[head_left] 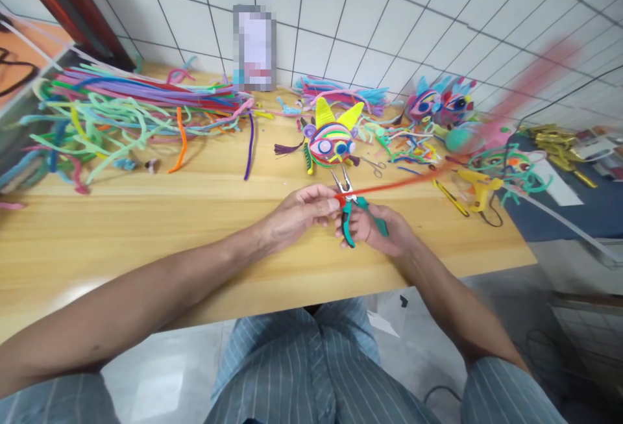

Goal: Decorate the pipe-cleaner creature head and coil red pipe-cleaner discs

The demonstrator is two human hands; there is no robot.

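Between finger and thumb, my left hand pinches the near end of a long red pipe cleaner. The pipe cleaner runs off to the upper right, where its far part is smeared by motion. My right hand is closed around the green handles of a pair of pliers, whose metal jaws point away from me. The red strand passes across the pliers near their pivot. Just beyond the jaws sits a colourful mask-like figure with yellow horns, a purple tassel and round blue eyes.
Bundles of pipe cleaners lie at the back left, with a smaller bundle behind the figure. Scissors, a yellow cutter and a yellow glue gun lie to the right. More figures stand near the tiled wall.
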